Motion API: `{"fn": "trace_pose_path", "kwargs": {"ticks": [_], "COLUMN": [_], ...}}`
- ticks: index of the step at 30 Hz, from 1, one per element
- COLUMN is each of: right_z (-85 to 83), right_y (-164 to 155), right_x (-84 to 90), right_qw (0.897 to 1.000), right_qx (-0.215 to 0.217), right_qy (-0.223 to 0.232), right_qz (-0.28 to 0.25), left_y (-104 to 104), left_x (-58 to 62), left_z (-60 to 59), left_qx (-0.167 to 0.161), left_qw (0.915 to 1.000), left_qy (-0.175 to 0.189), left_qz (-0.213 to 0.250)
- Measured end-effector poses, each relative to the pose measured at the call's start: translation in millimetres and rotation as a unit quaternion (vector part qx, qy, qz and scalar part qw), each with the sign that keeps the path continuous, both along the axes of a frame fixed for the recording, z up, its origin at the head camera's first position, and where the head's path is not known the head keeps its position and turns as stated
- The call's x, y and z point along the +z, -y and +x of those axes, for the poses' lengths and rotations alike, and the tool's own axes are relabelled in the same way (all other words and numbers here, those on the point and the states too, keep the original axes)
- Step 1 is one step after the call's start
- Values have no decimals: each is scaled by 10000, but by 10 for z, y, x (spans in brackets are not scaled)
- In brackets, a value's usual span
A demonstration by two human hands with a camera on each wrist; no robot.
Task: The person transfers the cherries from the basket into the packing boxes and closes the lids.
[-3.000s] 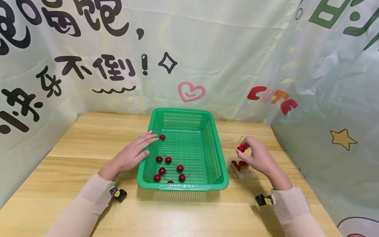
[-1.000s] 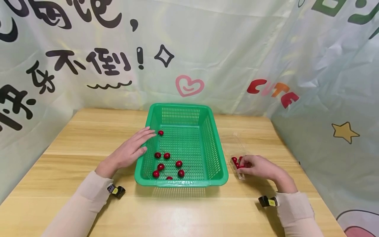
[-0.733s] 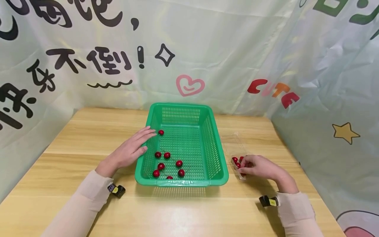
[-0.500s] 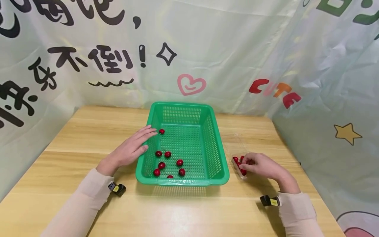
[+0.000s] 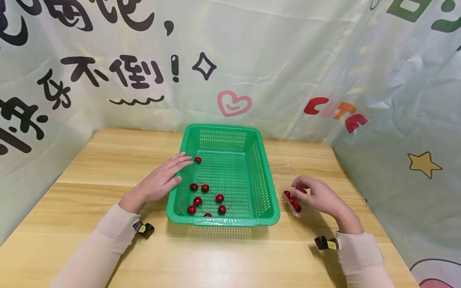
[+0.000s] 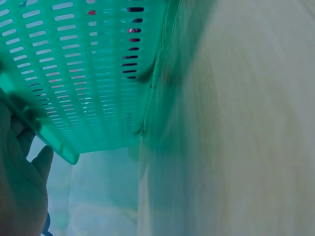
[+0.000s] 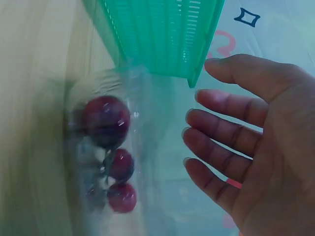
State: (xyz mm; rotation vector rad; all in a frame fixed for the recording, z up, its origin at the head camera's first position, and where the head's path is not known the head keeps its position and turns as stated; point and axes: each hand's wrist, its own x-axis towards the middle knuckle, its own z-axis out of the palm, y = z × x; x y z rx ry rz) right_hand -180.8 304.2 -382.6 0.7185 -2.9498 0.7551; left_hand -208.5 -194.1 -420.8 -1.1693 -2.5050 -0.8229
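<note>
My left hand (image 5: 160, 182) rests with fairly straight fingers over the left rim of a green plastic basket (image 5: 270, 192); in the left wrist view, thumb and fingers lie at the rim. Several dark red cherries, one a cherry (image 5: 219, 198) near the front, are spread on the basket's floor. Right of it stands a clear plastic box (image 5: 296, 214) with several cherries (image 7: 107, 120) inside. Just above this box hovers my right hand (image 5: 318, 196), its fingers loosely bent. The right wrist view shows its thumb and fingertips apart, with nothing between them.
Everything stands on a light wooden table (image 5: 223, 260). A pale printed cloth (image 5: 273, 60) hangs close behind the table and along both sides. The basket's raised walls stand between the hands.
Three seconds ago my right hand pinched a stemmed cherry above the box; later its fingers were down among the cherries. It has now lifted, uncovering more of them. My left hand stays put.
</note>
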Motion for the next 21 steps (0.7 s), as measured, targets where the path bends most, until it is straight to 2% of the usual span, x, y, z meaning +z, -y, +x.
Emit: {"fn": "trace_pose_path", "kwargs": {"ticks": [6,14,21], "right_z": [-33,-76,-119], "right_y": [117,292,489], "right_x": [94,273,457], "right_qw": [9998,9972,9942], "right_qx": [94,459,734], "right_qy": [-148,-565,-717], "right_qz": [33,149,320], "left_y": [2,4,1], "left_x": [0,5,4], "left_z": [2,-4,3], "left_qx": [29,-13,11], "left_qw": [10000,10000,10000], "left_qy": [18,0,0], "left_qz": [-13,3,-21]}}
